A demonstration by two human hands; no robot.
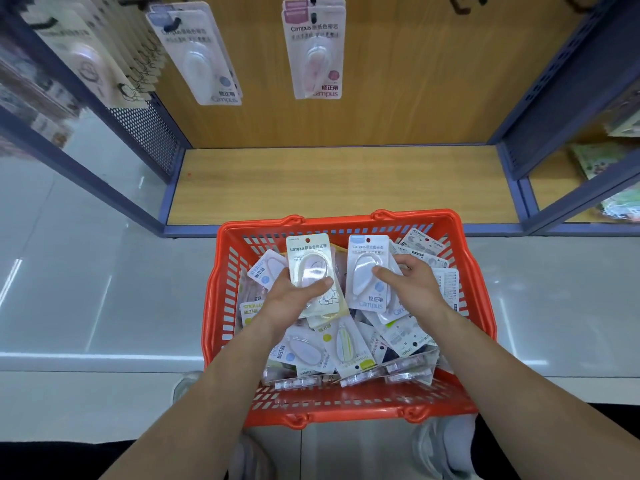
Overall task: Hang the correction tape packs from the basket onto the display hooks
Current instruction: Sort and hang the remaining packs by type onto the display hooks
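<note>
An orange basket on the floor holds several correction tape packs. My left hand grips a cream-edged pack upright over the basket. My right hand grips a blue-topped pack, thumb on its clear blister. On the wooden back panel above, a pink-topped pack hangs from one black hook, and a lilac-topped pack hangs from the hook to its left.
A wooden shelf base lies between the basket and the back panel, framed by blue metal posts. More carded items hang at the far left. Stationery sits on the right shelf. Glossy floor surrounds the basket.
</note>
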